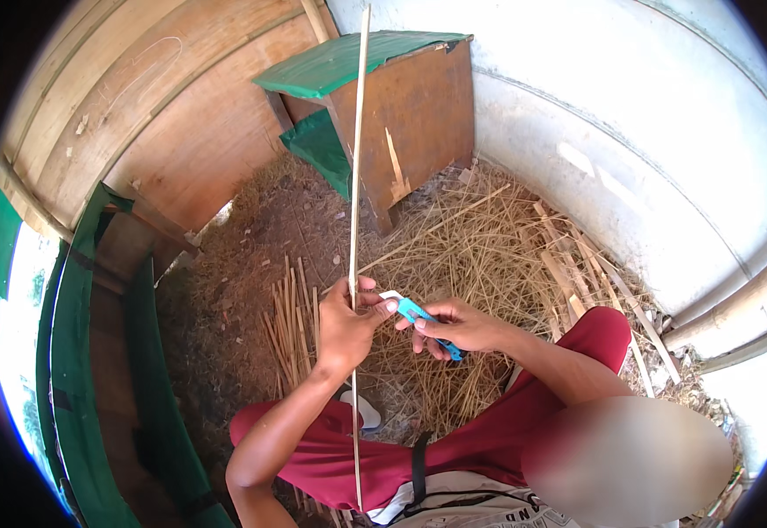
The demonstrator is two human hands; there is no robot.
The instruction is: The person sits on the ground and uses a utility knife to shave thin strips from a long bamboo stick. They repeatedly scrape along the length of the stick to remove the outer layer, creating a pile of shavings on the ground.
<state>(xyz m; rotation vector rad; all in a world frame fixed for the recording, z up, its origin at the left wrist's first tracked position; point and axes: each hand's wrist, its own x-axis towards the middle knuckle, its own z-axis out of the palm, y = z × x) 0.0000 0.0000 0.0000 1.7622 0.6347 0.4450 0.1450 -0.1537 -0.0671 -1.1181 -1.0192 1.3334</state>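
Observation:
My left hand [348, 327] is closed around a long, thin, pale bamboo strip [359, 145], about midway along its length. The strip runs nearly straight from the top of the view down across my lap. In my right hand [462, 326] is a blue utility knife [411, 310], gripped by its handle. Its blade end points left, up against the thumb and fingers of my left hand, close to the strip. Whether the blade touches the strip I cannot tell.
Curly shavings [454, 242] cover the ground before me. A bundle of cut strips [291, 317] lies left of them, and split wood pieces [568, 264] lie right. A brown box with a green top [418, 114] stands ahead; a green-covered bench [84, 370] lines the left.

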